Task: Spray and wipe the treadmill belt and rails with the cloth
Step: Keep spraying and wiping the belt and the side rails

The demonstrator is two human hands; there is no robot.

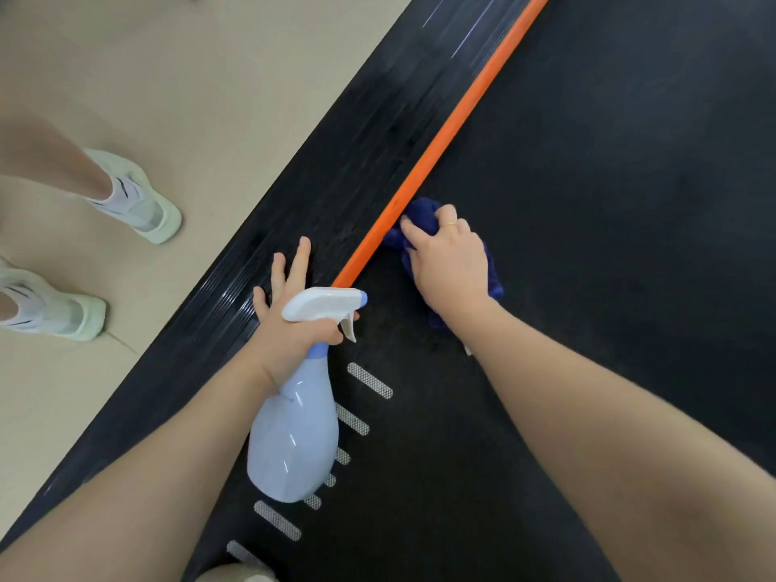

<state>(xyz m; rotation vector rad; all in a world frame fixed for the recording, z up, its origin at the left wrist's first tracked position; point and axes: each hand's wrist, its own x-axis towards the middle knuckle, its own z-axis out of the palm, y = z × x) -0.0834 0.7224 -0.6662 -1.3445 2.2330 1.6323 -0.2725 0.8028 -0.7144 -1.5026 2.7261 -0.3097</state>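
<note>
So the person is crouching or leaning over the treadmill belt (588,203) and working right along the orange strip (441,140) that's dividing the belt from the ribbed black side rail (336,170). The right hand (449,258) is gripping a bunched-up dark blue cloth (420,212), fingers curled into it, and it's pressing the wad down onto the belt so it's touching the orange edge. Probably bunching it like that because a wad is getting into that seam better than a flat cloth would.

The left hand (289,317) is doing 2 things at once: it's hanging onto the pale blue spray bottle (294,434) by the neck under the white trigger head (323,304), apparently with the thumb and a finger hooked round it, while the other fingers are stretching out flat on the rail, looking like they're bracing the body. The nozzle is pointing toward the cloth side, so the bottle is sitting ready for another squirt without being put down.

White dashed markings (369,380) are running along the belt near the bottle. Someone else in pale sneakers (138,199) is standing on the beige floor (189,77) next to the rail
</note>
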